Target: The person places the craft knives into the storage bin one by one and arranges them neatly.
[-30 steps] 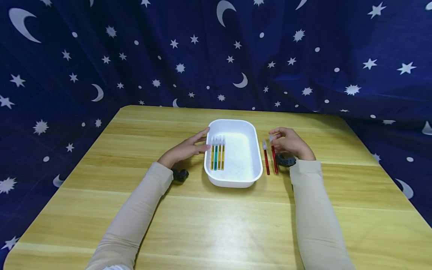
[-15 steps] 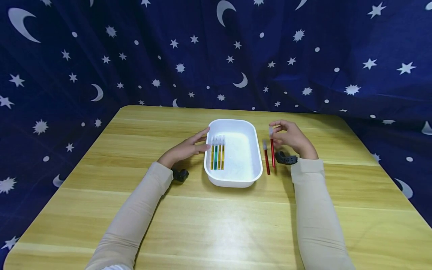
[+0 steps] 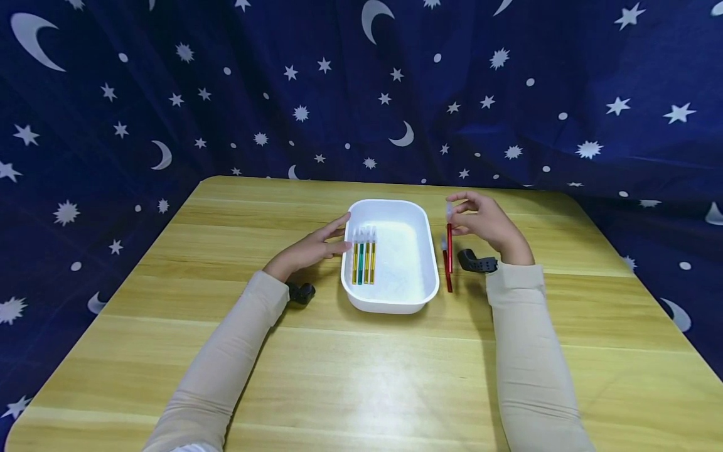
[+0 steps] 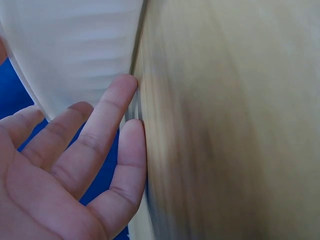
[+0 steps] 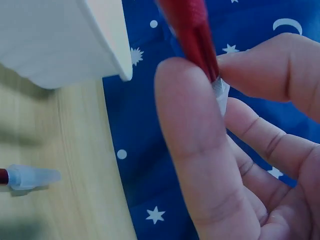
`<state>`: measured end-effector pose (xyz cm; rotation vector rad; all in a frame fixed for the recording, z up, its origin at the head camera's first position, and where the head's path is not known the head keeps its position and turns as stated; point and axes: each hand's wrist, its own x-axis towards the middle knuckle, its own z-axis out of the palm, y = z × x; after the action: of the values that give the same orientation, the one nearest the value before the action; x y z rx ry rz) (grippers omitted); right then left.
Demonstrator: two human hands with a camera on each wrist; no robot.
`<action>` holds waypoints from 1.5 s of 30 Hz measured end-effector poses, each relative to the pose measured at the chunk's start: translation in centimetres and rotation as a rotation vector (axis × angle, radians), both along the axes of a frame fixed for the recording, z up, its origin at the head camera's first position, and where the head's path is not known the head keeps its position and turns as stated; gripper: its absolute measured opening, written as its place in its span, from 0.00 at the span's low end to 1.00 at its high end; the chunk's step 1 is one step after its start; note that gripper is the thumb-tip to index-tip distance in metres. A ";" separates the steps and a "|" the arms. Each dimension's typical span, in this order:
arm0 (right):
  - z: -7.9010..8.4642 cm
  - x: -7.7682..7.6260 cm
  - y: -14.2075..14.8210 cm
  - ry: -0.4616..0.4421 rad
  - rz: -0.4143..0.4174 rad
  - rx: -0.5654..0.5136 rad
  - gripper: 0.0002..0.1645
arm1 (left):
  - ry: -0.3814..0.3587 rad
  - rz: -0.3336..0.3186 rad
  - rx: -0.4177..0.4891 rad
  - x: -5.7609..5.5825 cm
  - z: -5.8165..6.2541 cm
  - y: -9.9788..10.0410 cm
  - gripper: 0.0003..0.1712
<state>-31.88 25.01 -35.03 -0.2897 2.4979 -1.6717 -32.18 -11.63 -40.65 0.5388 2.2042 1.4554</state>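
My right hand (image 3: pixel 490 227) pinches a red craft knife (image 3: pixel 449 250) near its translucent cap, between thumb and fingers. In the right wrist view its red handle (image 5: pixel 192 30) rises between the fingertips. A second red craft knife (image 3: pixel 449 285) lies on the table right of the white tray (image 3: pixel 390 308), partly covered by the held one in the head view. Inside the tray, along its left side, lie a green craft knife (image 3: pixel 361 263) and several yellow craft knives (image 3: pixel 373 263), caps pointing away. My left hand (image 3: pixel 307 251) rests its extended fingers against the tray's left side.
The tray stands mid-table on a light wooden table (image 3: pixel 373 376). A dark blue curtain (image 3: pixel 339 81) with moons and stars hangs behind and around it. A black wrist camera (image 3: pixel 477 261) juts from the right wrist, near the red knives.
My right hand has lifted the red craft knife and carried it slightly left and away, over the other red one. The left hand and tray have stayed put.
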 end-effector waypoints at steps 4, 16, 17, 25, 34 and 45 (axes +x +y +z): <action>0.4 0.1 -0.6 0.018 0.016 -0.001 0.28 | -0.001 0.003 0.000 -0.1 0.0 0.0 0.44; 0.8 0.1 -2.5 0.064 0.072 0.009 0.29 | 0.002 -0.006 0.016 0.0 -0.1 -0.2 0.44; 0.9 0.1 -2.7 0.062 0.075 0.009 0.29 | 0.002 -0.006 0.018 0.0 -0.1 -0.2 0.44; 1.0 0.1 -3.9 0.033 0.087 0.047 0.29 | 0.001 0.000 0.027 0.0 -0.1 -0.2 0.43; 1.2 0.3 -5.3 0.024 0.099 0.064 0.29 | 0.002 0.003 0.022 -0.2 -0.3 -0.1 0.42; 1.0 -0.2 -6.8 -0.010 0.144 0.090 0.28 | -0.003 -0.003 0.028 -0.2 -0.3 -0.1 0.42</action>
<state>-32.05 18.25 -33.99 -0.4393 2.4711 -1.4987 -32.37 -11.71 -40.95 0.5485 2.1827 1.4861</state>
